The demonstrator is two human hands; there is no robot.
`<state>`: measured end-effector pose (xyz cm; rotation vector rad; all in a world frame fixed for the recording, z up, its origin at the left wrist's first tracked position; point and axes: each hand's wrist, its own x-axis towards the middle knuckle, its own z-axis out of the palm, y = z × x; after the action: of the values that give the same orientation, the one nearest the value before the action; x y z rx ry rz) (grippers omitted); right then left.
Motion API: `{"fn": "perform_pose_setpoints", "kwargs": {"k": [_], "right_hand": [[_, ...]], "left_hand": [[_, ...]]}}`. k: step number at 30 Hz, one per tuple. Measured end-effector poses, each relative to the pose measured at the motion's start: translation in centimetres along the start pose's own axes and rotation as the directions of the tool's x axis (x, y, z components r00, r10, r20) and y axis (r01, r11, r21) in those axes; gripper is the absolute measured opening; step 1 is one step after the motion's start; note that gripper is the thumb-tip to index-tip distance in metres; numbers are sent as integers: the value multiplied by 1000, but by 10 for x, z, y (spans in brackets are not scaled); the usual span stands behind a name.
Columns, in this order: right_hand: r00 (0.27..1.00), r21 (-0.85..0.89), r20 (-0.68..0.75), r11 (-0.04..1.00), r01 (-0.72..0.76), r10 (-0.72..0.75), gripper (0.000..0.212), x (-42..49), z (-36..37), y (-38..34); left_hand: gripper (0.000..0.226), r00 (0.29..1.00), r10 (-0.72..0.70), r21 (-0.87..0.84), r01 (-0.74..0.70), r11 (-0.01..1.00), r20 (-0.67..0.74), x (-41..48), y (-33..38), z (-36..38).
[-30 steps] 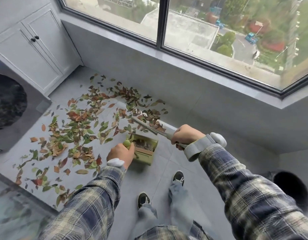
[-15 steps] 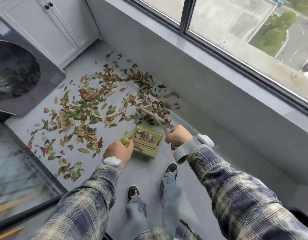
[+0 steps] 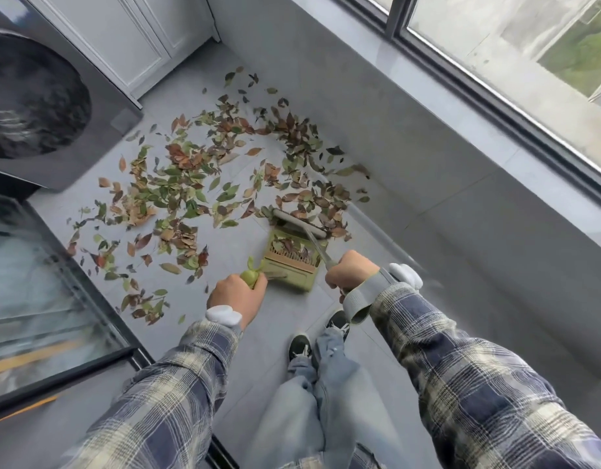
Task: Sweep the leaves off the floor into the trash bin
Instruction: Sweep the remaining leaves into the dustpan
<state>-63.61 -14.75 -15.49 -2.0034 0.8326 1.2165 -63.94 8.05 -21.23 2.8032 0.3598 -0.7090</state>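
Green and brown leaves [image 3: 197, 184] lie scattered over the grey tiled floor [image 3: 285, 333]. A green dustpan [image 3: 288, 275] stands on the floor in front of my feet, with some leaves in it. My left hand [image 3: 236, 296] grips the green knob on the end of the dustpan's handle [image 3: 250, 275]. My right hand [image 3: 349, 272] grips the broom's grey handle [image 3: 317, 248]. The broom's pale head [image 3: 297, 223] lies across the dustpan's far edge, among the leaves. No trash bin is in view.
A low grey wall [image 3: 427, 157] under a window [image 3: 495, 45] runs along the right. White cabinet doors [image 3: 129, 38] stand at the far end. A dark appliance with a round door [image 3: 38, 106] and a glass-fronted unit [image 3: 38, 299] line the left side.
The broom head has been drawn from among the leaves to the dustpan's mouth, and leaves now lie inside the pan. The view has tipped downward and to the left.
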Motion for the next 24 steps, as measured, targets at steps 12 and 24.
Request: {"fn": "perform_pose_setpoints", "kwargs": {"k": [12, 24], "right_hand": [[989, 458, 151, 885, -79, 10, 17, 11, 57, 11], [982, 371, -123, 911, 180, -144, 10, -15, 7, -1]], "left_hand": [[51, 995, 49, 7, -49, 999, -82, 4, 7, 1], [48, 993, 85, -30, -87, 996, -81, 2, 1, 4]]}}
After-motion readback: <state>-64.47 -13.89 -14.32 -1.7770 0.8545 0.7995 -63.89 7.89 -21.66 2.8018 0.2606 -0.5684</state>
